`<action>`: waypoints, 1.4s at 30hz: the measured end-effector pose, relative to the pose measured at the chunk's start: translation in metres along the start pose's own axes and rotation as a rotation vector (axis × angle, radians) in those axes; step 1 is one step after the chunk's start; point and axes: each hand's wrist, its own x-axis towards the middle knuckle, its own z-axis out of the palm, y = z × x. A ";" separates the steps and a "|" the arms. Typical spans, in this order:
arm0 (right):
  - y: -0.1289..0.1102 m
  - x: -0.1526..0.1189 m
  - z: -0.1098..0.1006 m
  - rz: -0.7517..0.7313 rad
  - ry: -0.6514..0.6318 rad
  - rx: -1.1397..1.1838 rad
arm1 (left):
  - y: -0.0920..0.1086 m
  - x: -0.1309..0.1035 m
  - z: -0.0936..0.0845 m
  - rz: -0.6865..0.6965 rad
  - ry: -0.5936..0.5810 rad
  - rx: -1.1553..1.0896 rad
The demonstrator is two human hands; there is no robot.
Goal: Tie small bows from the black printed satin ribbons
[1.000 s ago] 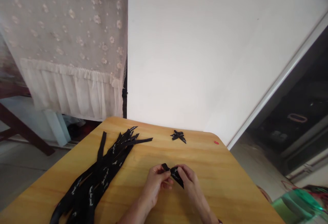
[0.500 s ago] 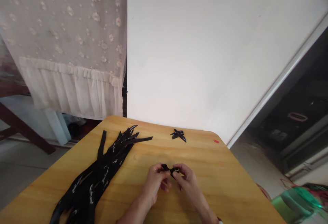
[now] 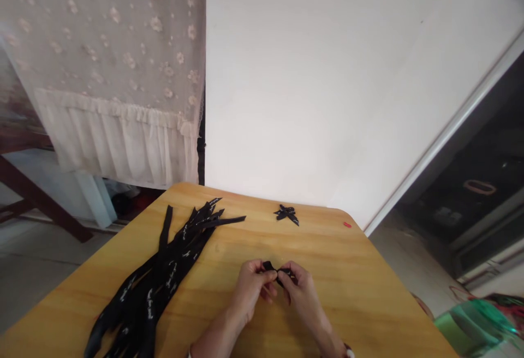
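Note:
A short piece of black ribbon (image 3: pixel 283 278) with pale lettering is pinched between both hands, just above the wooden table. My left hand (image 3: pixel 254 284) closes thumb and fingers on its left side, where a dark end pokes up. My right hand (image 3: pixel 298 284) grips the right side, thumb against the fingers. The fingertips almost meet and cover much of the ribbon, so its folds are hard to make out. Farther back lies a black ribbon bow (image 3: pixel 286 213). To the left spreads a pile of loose black ribbons (image 3: pixel 164 270) with white script.
The wooden table (image 3: pixel 352 292) backs onto a white panel (image 3: pixel 311 85). A small red piece (image 3: pixel 347 225) lies near its far right corner. Below the right edge stands a green translucent container (image 3: pixel 475 322). A lace curtain (image 3: pixel 123 74) hangs at the back left.
Both hands have drawn slightly closer together on the ribbon, and my right fingers now cover more of it. The whole view has shifted a little; the pile and the bow lie as before.

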 end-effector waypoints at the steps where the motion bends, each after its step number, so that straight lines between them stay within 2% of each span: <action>1: 0.000 0.000 0.000 -0.004 0.003 -0.009 | 0.000 0.000 0.000 0.002 0.003 -0.005; 7: 0.000 0.000 -0.002 -0.035 0.056 -0.045 | 0.001 -0.001 0.000 -0.011 -0.023 -0.115; 16: 0.004 0.001 -0.002 -0.035 0.035 -0.047 | -0.002 0.002 -0.002 -0.040 -0.021 -0.166; 23: 0.005 0.001 -0.002 -0.051 0.047 -0.054 | -0.002 0.000 -0.001 -0.072 -0.092 -0.138; 30: -0.003 0.000 -0.006 0.003 0.007 0.014 | 0.001 0.001 -0.002 -0.063 0.008 -0.172; 33: -0.002 0.000 -0.007 -0.004 -0.014 0.013 | 0.002 0.001 -0.002 -0.069 0.000 -0.174; 39: 0.003 0.002 -0.003 0.018 0.045 0.019 | 0.003 0.001 -0.001 -0.076 0.003 -0.139; 42: 0.000 0.001 -0.004 0.008 0.018 0.014 | 0.003 0.000 -0.001 -0.064 0.001 -0.115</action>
